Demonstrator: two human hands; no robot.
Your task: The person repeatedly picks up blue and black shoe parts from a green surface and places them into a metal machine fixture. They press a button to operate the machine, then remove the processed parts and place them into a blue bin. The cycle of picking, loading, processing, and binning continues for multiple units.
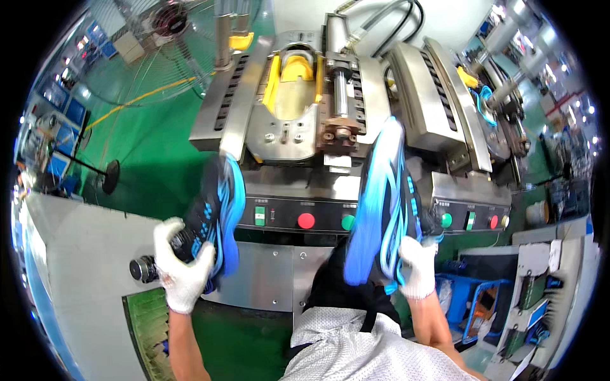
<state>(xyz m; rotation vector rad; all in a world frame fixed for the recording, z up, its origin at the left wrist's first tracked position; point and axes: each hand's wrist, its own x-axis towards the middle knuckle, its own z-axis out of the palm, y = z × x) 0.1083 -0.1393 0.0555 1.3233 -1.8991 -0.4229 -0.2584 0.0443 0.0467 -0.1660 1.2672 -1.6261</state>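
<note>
My left hand (183,273), in a white knit glove, is closed around the heel end of a black sneaker (210,216) with a blue sole edge. That sneaker is tilted, its toe pointing up toward the machine. My right hand (418,270), gloved the same way, grips the heel end of a second sneaker (381,203), whose sole fades from light blue to purple-blue. Its toe points up as well, and its sole is turned toward the left. Both sneakers are in the air in front of the metal shoe machine (284,136), apart from each other. Motion blurs them slightly.
A mould with yellow pads (296,68) sits in the machine. The panel below carries a red button (306,221) and a green button (348,222). At right is a second station with another shoe (487,105). A fan (170,20) stands far left; a blue crate (486,305) lies lower right.
</note>
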